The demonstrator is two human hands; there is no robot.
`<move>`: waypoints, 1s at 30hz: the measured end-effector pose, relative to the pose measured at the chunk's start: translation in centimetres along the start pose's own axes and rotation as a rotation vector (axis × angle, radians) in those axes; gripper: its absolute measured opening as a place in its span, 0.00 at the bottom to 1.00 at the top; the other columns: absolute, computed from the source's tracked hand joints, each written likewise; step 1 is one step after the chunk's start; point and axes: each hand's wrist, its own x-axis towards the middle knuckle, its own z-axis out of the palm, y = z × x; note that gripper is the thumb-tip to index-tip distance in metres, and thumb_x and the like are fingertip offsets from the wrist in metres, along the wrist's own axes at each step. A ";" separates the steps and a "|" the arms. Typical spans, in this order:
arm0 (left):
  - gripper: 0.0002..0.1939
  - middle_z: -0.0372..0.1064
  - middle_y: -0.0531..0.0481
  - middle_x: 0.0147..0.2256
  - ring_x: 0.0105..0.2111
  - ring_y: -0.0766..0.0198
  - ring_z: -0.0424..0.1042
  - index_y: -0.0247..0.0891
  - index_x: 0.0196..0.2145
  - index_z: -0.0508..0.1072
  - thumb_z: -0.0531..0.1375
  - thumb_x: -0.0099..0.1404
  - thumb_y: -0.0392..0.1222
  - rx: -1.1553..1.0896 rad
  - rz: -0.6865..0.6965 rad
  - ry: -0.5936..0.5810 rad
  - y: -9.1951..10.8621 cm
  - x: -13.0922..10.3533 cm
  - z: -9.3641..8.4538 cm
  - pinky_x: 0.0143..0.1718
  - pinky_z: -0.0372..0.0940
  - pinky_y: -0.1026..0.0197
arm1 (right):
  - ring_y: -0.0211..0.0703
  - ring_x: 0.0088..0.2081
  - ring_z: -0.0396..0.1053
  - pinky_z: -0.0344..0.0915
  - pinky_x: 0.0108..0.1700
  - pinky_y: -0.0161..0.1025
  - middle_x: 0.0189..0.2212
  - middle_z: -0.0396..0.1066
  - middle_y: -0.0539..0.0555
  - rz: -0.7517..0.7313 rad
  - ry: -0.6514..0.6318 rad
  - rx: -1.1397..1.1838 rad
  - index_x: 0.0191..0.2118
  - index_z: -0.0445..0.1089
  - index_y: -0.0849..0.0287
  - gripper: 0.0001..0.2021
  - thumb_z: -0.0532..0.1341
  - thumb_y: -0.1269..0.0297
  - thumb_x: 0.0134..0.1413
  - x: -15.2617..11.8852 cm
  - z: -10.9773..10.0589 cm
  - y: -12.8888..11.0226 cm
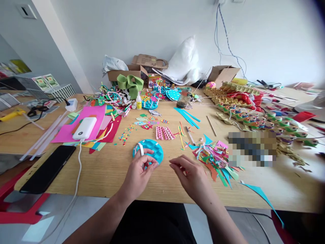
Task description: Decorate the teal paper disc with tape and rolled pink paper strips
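My left hand (139,173) holds a roll of white tape (141,150), its thumb and index fingertips pressed together. Just beyond and partly hidden by that hand lies a round blue disc (157,149) with small white pieces on its surface. To the right, my right hand (189,171) is closed in a pinch above the table; whatever its fingertips hold is too small to make out. Behind the disc are rows of pink and white beads (164,133), several paper fish (147,127) and a scatter of small coloured dots (125,135).
Paper scraps (215,157) are heaped to the right, near a craft knife (189,135) and blue strips (186,117). A black phone (48,169) and a white power bank (85,128) with its cable lie left. A glue bottle (138,101) and a glass jar (183,98) stand behind.
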 end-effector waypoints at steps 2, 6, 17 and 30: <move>0.09 0.66 0.45 0.46 0.33 0.66 0.66 0.37 0.29 0.73 0.58 0.63 0.43 0.030 0.022 -0.004 0.0 -0.1 0.1 0.36 0.64 0.61 | 0.38 0.32 0.69 0.61 0.33 0.32 0.32 0.71 0.52 -0.058 -0.004 0.125 0.37 0.70 0.57 0.08 0.54 0.66 0.62 0.9 0.4 -1.8; 0.09 0.65 0.44 0.46 0.36 0.63 0.67 0.37 0.30 0.73 0.58 0.63 0.44 0.051 0.049 0.013 -0.4 -0.3 0.0 0.36 0.65 0.61 | 0.37 0.28 0.67 0.57 0.30 0.32 0.28 0.69 0.52 -0.098 -0.058 0.119 0.32 0.70 0.58 0.08 0.55 0.68 0.60 1.8 0.9 -3.3; 0.08 0.64 0.43 0.46 0.40 0.61 0.68 0.37 0.31 0.72 0.58 0.63 0.43 0.117 0.119 0.036 -0.9 -0.3 0.2 0.37 0.66 0.60 | 0.38 0.27 0.65 0.55 0.29 0.34 0.26 0.68 0.51 -0.099 -0.090 -0.045 0.30 0.62 0.59 0.06 0.53 0.72 0.57 1.9 1.7 -3.3; 0.21 0.58 0.41 0.54 0.47 0.55 0.66 0.44 0.55 0.66 0.57 0.63 0.42 0.355 0.233 0.232 -3.4 -0.6 -2.3 0.44 0.68 0.55 | 0.42 0.33 0.70 0.64 0.35 0.37 0.28 0.70 0.53 0.334 0.032 0.609 0.31 0.64 0.59 0.10 0.56 0.57 0.56 4.0 2.8 0.2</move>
